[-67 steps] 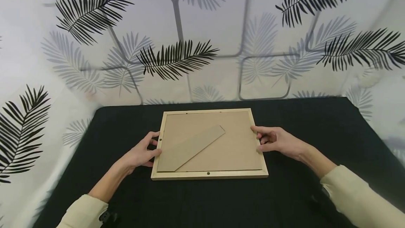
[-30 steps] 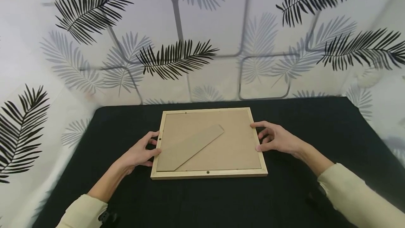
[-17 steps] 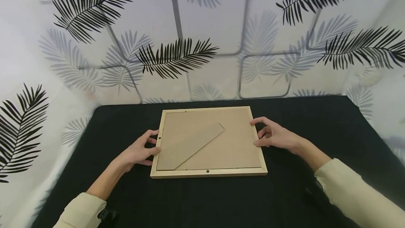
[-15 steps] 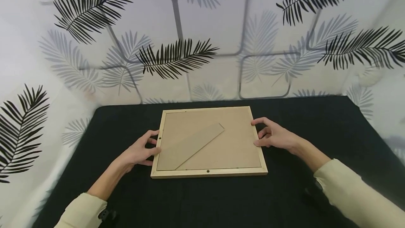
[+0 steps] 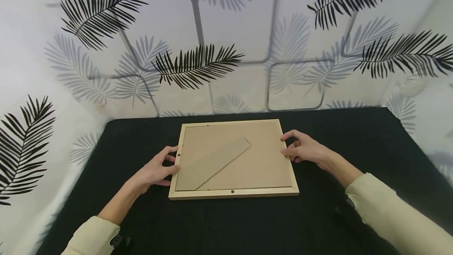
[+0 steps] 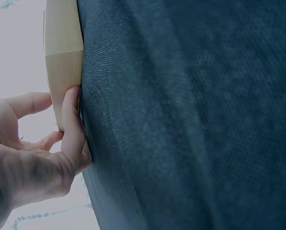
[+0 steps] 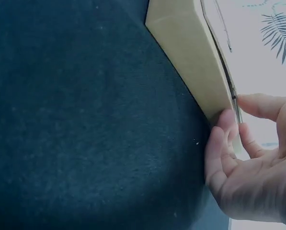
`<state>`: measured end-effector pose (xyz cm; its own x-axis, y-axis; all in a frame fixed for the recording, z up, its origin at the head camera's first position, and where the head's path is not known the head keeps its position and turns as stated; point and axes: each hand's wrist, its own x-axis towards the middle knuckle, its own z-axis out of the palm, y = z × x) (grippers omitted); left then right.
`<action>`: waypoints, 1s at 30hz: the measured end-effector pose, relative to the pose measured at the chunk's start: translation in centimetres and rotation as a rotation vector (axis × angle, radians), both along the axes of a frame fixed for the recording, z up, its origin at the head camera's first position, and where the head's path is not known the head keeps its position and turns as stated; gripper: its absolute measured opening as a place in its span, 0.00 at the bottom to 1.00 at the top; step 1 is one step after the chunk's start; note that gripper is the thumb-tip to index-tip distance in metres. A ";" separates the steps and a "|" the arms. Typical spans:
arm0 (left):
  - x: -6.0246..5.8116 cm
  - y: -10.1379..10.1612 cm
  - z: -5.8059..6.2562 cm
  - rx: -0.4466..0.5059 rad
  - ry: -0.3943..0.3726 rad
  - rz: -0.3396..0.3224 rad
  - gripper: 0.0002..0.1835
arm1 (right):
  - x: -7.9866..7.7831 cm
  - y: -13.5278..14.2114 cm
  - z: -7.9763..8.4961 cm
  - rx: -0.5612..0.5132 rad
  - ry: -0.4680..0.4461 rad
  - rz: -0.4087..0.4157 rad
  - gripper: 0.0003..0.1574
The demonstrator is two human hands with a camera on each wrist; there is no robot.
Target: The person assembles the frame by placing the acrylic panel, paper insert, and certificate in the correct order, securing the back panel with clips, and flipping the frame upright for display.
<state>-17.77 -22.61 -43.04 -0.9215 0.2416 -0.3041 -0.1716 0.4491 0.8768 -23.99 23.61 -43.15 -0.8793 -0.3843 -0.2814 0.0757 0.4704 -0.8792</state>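
Observation:
A light wooden picture frame (image 5: 255,193) lies back side up, its brown backboard (image 5: 265,168) showing. Across the backboard an easel stand (image 5: 214,164) lies flat on a slant. My left hand (image 5: 155,169) holds the frame's left side, thumb on the rim and fingers against the outer edge. On the opposite side my right hand (image 5: 307,148) grips the rim, thumb on top and fingers curled at the edge. The left wrist view shows fingers low on the wooden side (image 6: 63,67), near the cloth. Whatever is on the frame's front is hidden.
A black cloth (image 5: 226,227) covers the table under the frame. Behind it hangs a pale curtain (image 5: 233,30) with dark and grey leaf prints. Small dark dots, including one (image 5: 232,191) on the near rail, mark the frame's rim.
My right hand has slid a little up along the frame's right side, its thumb moving closer to the index finger. The left hand and the frame stay nearly where they were.

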 end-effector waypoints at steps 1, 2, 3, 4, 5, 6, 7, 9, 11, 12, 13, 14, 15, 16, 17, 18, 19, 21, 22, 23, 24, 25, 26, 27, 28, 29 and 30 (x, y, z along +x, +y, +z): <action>0.0 0.0 0.0 -0.003 -0.001 -0.001 0.36 | 0.0 0.0 0.0 -0.002 -0.008 -0.004 0.32; 0.0 -0.1 0.1 -0.004 -0.003 -0.003 0.36 | 0.0 0.0 -0.1 -0.005 -0.011 -0.006 0.32; 0.0 -0.1 0.0 -0.004 -0.003 -0.003 0.36 | 0.0 0.0 -0.2 -0.008 -0.007 0.000 0.32; 0.1 -0.1 0.0 -0.005 -0.004 -0.005 0.36 | 0.1 0.1 -0.3 -0.011 -0.004 0.003 0.31; 0.1 -0.1 0.0 -0.009 -0.003 -0.004 0.37 | 0.1 0.1 -0.3 -0.013 0.001 0.003 0.31; 0.1 -0.1 0.0 -0.012 -0.002 -0.002 0.36 | 0.2 0.1 -0.4 -0.013 0.006 -0.001 0.30; 0.2 -0.1 0.0 -0.016 -0.001 0.001 0.36 | 0.3 0.0 -0.4 -0.012 0.011 -0.003 0.30; 0.2 -0.1 0.1 -0.019 -0.002 0.009 0.37 | 0.3 -0.1 -0.4 -0.008 0.023 -0.003 0.30; 0.3 -0.2 0.2 -0.018 -0.008 0.013 0.37 | 0.2 -0.2 -0.4 -0.002 0.015 -0.013 0.30; 0.3 -0.2 0.2 -0.013 -0.011 0.012 0.37 | 0.1 -0.2 -0.3 0.001 0.008 -0.015 0.29; 0.3 -0.2 0.2 -0.010 -0.010 0.011 0.37 | 0.0 -0.2 -0.2 0.005 0.001 -0.012 0.29; 0.3 -0.2 0.2 -0.007 -0.008 0.009 0.37 | -0.1 -0.2 -0.1 0.010 -0.007 -0.006 0.29; 0.3 -0.1 0.2 -0.005 -0.007 0.008 0.37 | -0.2 -0.2 0.0 0.015 -0.016 0.001 0.29; 0.3 -0.1 0.1 -0.006 -0.005 0.007 0.37 | -0.3 -0.2 0.1 0.018 -0.029 0.007 0.29; 0.3 -0.1 0.1 -0.008 -0.006 0.006 0.37 | -0.4 -0.2 0.2 0.023 -0.041 0.017 0.29; 0.2 -0.1 0.0 -0.009 -0.006 0.005 0.37 | -0.4 -0.2 0.3 0.026 -0.054 0.025 0.29; 0.1 0.0 0.0 -0.013 -0.005 0.003 0.36 | -0.5 -0.2 0.4 0.027 -0.060 0.036 0.29; 0.0 0.1 -0.1 -0.017 0.000 -0.001 0.36 | -0.5 -0.1 0.5 0.030 -0.064 0.045 0.28; -0.1 0.1 -0.1 -0.017 0.002 -0.005 0.36 | -0.4 0.0 0.6 0.030 -0.064 0.039 0.27; -0.2 0.1 -0.1 -0.014 0.002 -0.009 0.36 | -0.3 0.0 0.6 0.035 -0.058 0.037 0.26; -0.2 0.2 -0.2 -0.012 0.005 -0.012 0.36 | -0.2 0.1 0.6 0.039 -0.052 0.032 0.25; -0.2 0.2 -0.2 -0.011 0.008 -0.013 0.36 | -0.1 0.1 0.6 0.044 -0.039 0.030 0.25; -0.3 0.2 -0.2 -0.010 0.012 -0.010 0.36 | 0.0 0.1 0.5 0.049 -0.026 0.027 0.24; -0.2 0.1 -0.1 -0.011 0.012 -0.010 0.36 | 0.1 0.2 0.4 0.055 -0.006 0.035 0.23; -0.2 0.1 -0.1 -0.010 0.009 -0.008 0.36 | 0.2 0.2 0.3 0.056 0.007 0.038 0.24; -0.2 0.0 -0.1 -0.009 0.008 -0.007 0.36 | 0.3 0.2 0.2 0.060 0.029 0.053 0.25; -0.1 0.0 -0.1 -0.010 0.008 -0.005 0.37 | 0.3 0.2 0.1 0.059 0.053 0.061 0.26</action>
<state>-17.88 -22.65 -43.15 -0.9226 0.2430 -0.2995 -0.1626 0.4589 0.8735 -23.66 23.85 -43.10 -0.8691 -0.4213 -0.2590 -0.0003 0.5241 -0.8516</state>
